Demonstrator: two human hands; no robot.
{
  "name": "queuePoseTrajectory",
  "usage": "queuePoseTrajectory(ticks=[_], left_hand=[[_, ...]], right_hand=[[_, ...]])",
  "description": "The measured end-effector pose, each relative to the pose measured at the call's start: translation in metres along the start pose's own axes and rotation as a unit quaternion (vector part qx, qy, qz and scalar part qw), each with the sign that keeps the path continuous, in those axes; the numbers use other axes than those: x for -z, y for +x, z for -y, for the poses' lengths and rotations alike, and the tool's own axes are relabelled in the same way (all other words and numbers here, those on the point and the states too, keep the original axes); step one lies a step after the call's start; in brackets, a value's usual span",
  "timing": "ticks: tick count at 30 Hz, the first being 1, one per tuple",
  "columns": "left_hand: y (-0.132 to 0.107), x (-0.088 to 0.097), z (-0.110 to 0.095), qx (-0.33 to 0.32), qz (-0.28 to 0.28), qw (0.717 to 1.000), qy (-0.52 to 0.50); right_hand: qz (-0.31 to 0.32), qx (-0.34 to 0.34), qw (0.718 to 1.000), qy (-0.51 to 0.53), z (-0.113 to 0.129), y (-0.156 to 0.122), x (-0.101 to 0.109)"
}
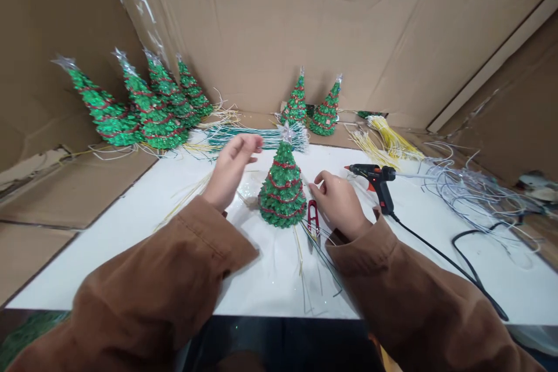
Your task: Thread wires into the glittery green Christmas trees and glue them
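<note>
Glitter covers the small green cone-shaped Christmas tree with red garland bands (282, 190), which stands upright at the middle of the white tabletop (131, 244) between both hands. The left hand (229, 170) hovers just beside it, fingers spread and holding nothing. The right hand (337, 200) sits near its base, fingers loosely curled — it seems empty, though the palm is hidden. Red thread snips (313, 216) lie beside that hand; a black glue gun (375, 181) rests farther right. Finished trees (143, 107) lean at the far left.
</note>
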State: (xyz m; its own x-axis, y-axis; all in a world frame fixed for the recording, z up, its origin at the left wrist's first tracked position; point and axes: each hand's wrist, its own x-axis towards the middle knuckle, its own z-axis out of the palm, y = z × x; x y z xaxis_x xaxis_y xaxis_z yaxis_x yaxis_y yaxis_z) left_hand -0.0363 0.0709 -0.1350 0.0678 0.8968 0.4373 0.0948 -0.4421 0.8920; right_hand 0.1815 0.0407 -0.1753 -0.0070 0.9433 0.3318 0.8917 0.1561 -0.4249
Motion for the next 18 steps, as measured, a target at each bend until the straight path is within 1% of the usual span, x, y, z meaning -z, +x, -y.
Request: queuePoseTrajectory(ticks=[1, 2, 3, 4, 5, 8, 10, 12, 14, 18], left_hand=[[0.006, 0.01, 0.002, 0.012, -0.041, 0.997, 0.07], [0.011, 0.019, 0.004, 0.028, -0.064, 0.983, 0.168], [0.015, 0.029, 0.006, 0.057, -0.077, 0.953, 0.288], [0.018, 0.037, 0.008, 0.098, -0.058, 0.906, 0.408], [0.02, 0.043, 0.011, 0.121, -0.046, 0.884, 0.45], [0.019, 0.051, 0.019, 0.171, -0.019, 0.832, 0.528], [0.017, 0.049, 0.021, 0.192, -0.011, 0.799, 0.57], [0.014, 0.046, 0.021, 0.206, 0.004, 0.774, 0.598], [0.013, 0.044, 0.019, 0.217, 0.029, 0.761, 0.611], [0.015, 0.046, 0.018, 0.23, 0.074, 0.749, 0.617]], right_hand=[[-0.005, 0.003, 1.0, 0.0, 0.001, 0.0, 0.001], [-0.011, 0.006, 1.0, 0.001, 0.002, 0.0, 0.001], [-0.017, 0.007, 1.0, 0.003, 0.003, -0.001, 0.001], [-0.022, 0.007, 1.0, 0.006, 0.004, -0.001, 0.001], [-0.025, 0.007, 1.0, 0.009, 0.005, -0.002, 0.001], [-0.024, 0.014, 0.999, 0.017, 0.01, -0.005, -0.002], [-0.022, 0.024, 0.999, 0.017, 0.013, -0.007, -0.003], [-0.023, 0.033, 0.999, 0.014, 0.015, -0.008, -0.005], [-0.027, 0.042, 0.999, 0.012, 0.016, -0.008, -0.005], [-0.035, 0.061, 0.997, 0.021, 0.016, -0.01, -0.004]])
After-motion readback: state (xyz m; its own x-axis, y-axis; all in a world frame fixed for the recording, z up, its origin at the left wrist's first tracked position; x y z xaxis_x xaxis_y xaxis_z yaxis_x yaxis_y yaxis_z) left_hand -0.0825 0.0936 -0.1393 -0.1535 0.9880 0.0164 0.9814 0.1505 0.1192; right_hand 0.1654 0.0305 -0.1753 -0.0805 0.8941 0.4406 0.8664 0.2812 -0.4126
